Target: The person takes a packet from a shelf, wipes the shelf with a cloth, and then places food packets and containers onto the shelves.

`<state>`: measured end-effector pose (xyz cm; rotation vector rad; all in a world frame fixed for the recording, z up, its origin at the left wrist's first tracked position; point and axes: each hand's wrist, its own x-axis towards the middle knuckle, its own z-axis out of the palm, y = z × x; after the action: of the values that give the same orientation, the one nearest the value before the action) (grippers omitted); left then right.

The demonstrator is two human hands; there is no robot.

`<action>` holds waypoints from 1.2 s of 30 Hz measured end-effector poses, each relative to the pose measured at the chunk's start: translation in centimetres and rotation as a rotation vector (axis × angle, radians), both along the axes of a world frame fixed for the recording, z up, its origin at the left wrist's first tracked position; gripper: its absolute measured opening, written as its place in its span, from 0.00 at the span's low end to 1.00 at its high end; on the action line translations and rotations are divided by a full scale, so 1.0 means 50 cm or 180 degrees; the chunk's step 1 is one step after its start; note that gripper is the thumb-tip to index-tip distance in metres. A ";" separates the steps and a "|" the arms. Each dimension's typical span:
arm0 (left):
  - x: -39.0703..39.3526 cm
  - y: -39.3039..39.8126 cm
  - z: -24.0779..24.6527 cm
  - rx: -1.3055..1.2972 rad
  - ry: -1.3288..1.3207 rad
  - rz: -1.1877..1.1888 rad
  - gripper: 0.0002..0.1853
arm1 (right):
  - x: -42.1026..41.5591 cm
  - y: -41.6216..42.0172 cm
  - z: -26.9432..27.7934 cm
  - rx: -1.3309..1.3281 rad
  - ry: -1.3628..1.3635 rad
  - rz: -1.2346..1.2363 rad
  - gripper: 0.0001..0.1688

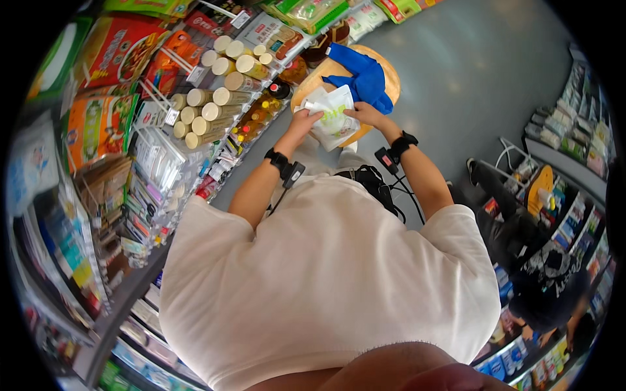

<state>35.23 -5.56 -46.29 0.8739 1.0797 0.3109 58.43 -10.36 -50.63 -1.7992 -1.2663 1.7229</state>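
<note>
A white plastic packet with green print (332, 117) is held between my two hands, perhaps with another packet beneath it. My left hand (305, 122) grips its left edge, thumb on top. On the upper right edge, my right hand (364, 115) has its thumb on the packet and its fingers underneath. Beyond lies a crumpled blue cloth (364, 80) on a round-ended orange-tan stool or board (390, 73), whose kind I cannot tell. Both wrists wear black straps with small cabled boxes.
Store shelving on the left holds cylindrical packs with pale ends (212, 111), bottles (257, 117) and hanging food bags (100, 124). Grey floor (455, 73) spreads ahead. Another person in dark clothes (547, 273) is at the right shelves, near a yellow-topped stool (540, 188).
</note>
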 end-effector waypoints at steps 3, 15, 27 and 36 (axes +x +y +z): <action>-0.024 0.000 0.140 0.0144 -0.0021 0.0333 0.14 | -0.025 0.009 0.112 0.0648 0.0691 -0.0307 0.19; -0.165 -0.088 0.636 0.3553 -0.0296 0.2611 0.25 | -0.357 0.142 0.766 0.2899 0.2486 -0.0669 0.11; -0.482 0.117 0.920 0.4308 -0.0802 0.2844 0.20 | -0.691 0.374 1.069 0.4108 0.1734 -0.0323 0.17; -0.584 0.213 0.936 0.4079 -0.1185 0.2516 0.20 | -0.786 0.473 1.071 0.3964 0.1922 -0.0489 0.19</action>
<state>6.03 5.10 0.52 1.3619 0.7467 1.8885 19.12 13.29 2.91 -0.5654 -1.3512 0.8452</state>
